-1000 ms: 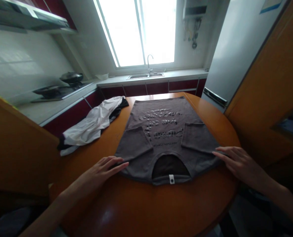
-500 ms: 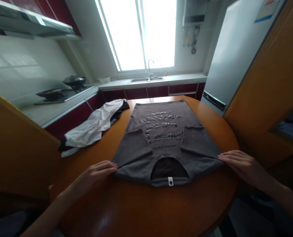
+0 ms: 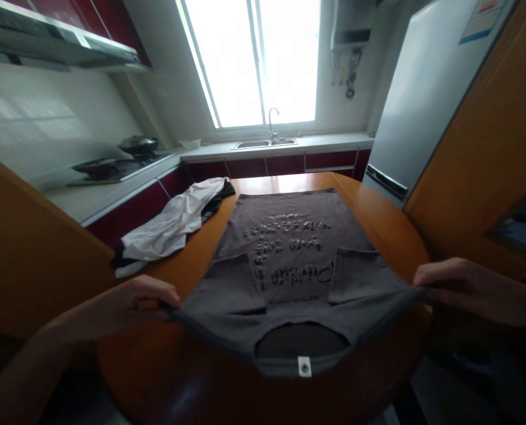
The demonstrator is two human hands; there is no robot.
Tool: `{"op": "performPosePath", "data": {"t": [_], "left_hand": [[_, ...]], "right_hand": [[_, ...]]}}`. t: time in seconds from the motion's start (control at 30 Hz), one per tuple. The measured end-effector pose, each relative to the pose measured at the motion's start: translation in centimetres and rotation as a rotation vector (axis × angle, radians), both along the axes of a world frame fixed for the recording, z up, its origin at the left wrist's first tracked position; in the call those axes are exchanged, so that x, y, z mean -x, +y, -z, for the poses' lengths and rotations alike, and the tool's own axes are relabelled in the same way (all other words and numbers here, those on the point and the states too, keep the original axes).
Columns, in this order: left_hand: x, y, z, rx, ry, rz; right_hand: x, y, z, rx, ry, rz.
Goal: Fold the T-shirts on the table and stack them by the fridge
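Head view: a dark gray short-sleeved T-shirt (image 3: 289, 236) is spread on a round wooden table (image 3: 391, 224), its hem toward the window (image 3: 284, 65) and its neckline toward the person. The left hand (image 3: 132, 298) is closed in a pinch on one shoulder fold, thumb and fingers together on the cloth; the right hand (image 3: 455, 289) pinches the opposite shoulder fold in the same way. Between them the near edge is raised at both ends and sags toward the neck opening, where a white label (image 3: 304, 367) shows at the back collar. Whether the collar touches the wood cannot be told. Both sleeves are folded inward over the chest, on either side of raised lettering that reads upside down from here. Near the left edge of the table lies a crumpled white garment (image 3: 169, 224), with black cloth (image 3: 214, 203) showing along its side. Beyond the table, a faucet (image 3: 271, 124) stands at a double-bowl sink (image 3: 265, 143); a lidded wok (image 3: 137, 145) sits on the stove to the left, and a silver refrigerator (image 3: 417, 100) stands to the right.
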State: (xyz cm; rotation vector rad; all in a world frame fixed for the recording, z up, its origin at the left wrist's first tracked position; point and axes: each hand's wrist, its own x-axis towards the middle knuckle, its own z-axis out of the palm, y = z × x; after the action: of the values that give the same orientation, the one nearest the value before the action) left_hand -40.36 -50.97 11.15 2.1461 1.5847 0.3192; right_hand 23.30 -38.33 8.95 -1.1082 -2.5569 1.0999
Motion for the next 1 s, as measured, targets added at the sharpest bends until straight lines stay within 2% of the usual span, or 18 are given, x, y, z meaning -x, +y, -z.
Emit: {"op": "performPosePath", "data": {"t": [0.1, 0.2, 0.3, 0.4, 0.5, 0.57, 0.67, 0.83, 0.9, 1.0], "left_hand": [[0.9, 3.4, -1.0, 0.099, -0.097, -0.023], [1.8, 7.4, -0.9, -0.020, -0.178, -0.173], [2.1, 11.1, 0.4, -0.053, -0.271, -0.298], [1.8, 14.1, 3.1, -0.039, -0.337, -0.378], [1.8, 16.0, 6.0, 0.036, -0.399, -0.417], [2.1, 16.6, 7.2, 0.082, -0.431, -0.420], [2.9, 17.0, 7.1, 0.056, -0.474, -0.433], [3.4, 18.5, 5.3, -0.132, -0.516, -0.479], [3.1, 19.5, 5.7, -0.147, -0.527, -0.484], [2.6, 20.7, 7.2, -0.152, -0.517, -0.479]], "right_hand": [[1.0, 4.2, -1.5, 0.020, 0.078, 0.019], [2.0, 9.6, -1.2, 0.029, 0.200, 0.070], [3.3, 14.4, 0.8, 0.068, 0.236, 0.196], [4.5, 17.4, 3.9, 0.140, 0.198, 0.326], [5.1, 19.0, 6.9, 0.170, 0.134, 0.408], [4.9, 19.6, 8.1, 0.179, 0.125, 0.434], [4.3, 20.2, 8.1, 0.215, 0.186, 0.465], [4.1, 21.5, 6.0, 0.161, 0.293, 0.552], [4.6, 22.1, 6.1, 0.155, 0.288, 0.570], [5.4, 23.0, 7.6, 0.194, 0.252, 0.568]]}}
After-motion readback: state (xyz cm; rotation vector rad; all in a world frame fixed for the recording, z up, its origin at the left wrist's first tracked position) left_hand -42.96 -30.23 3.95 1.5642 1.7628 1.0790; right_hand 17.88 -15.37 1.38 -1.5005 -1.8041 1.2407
